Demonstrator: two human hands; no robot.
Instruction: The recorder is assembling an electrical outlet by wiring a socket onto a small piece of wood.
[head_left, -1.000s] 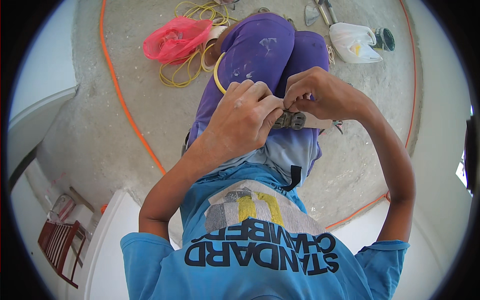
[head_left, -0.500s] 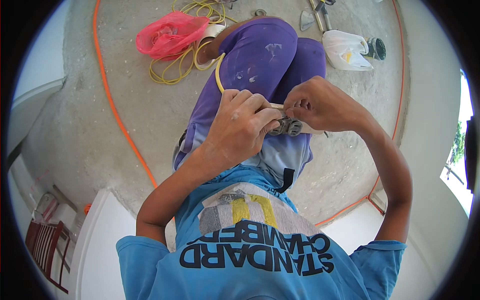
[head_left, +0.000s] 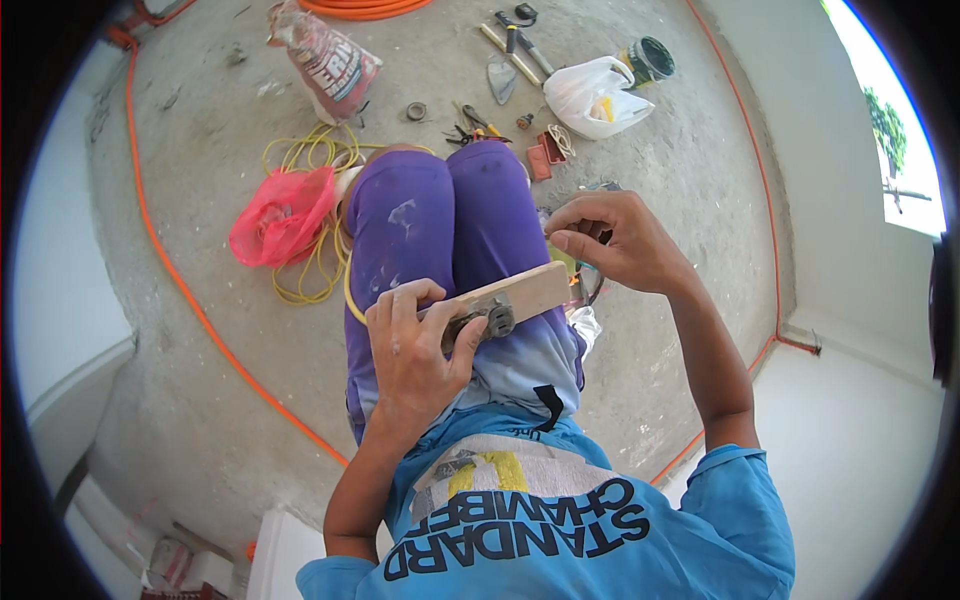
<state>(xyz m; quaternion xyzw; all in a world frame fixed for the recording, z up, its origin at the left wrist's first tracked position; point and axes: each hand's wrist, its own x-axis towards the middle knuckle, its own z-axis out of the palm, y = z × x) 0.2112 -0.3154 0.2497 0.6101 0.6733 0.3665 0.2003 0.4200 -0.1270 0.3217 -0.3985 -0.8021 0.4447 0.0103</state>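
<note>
My left hand [head_left: 408, 345] grips a short wooden board [head_left: 540, 290] above my thighs. A grey electrical outlet [head_left: 499, 316] sits on the board, right by my left thumb and fingers. A yellow cable [head_left: 352, 295] runs toward the board's left end, where my hand hides how it joins. Apart from the board, up and to the right, my right hand [head_left: 615, 238] is held with thumb and fingertips pinched together. Whatever may be between those fingertips is too small to tell.
Around my knees lie a pink plastic bag [head_left: 285, 215], coiled yellow cord [head_left: 310, 262], a printed sack [head_left: 330, 70], pliers [head_left: 480, 122], a red box [head_left: 540, 160], a trowel [head_left: 502, 80], a white plastic bag [head_left: 598, 95] and a dark can [head_left: 650, 60]. Orange tubing [head_left: 190, 290] lines the floor.
My right hand has come off the outlet and moved up and right. My left hand has shifted left and down with the board, now more exposed. The view takes in more floor ahead.
</note>
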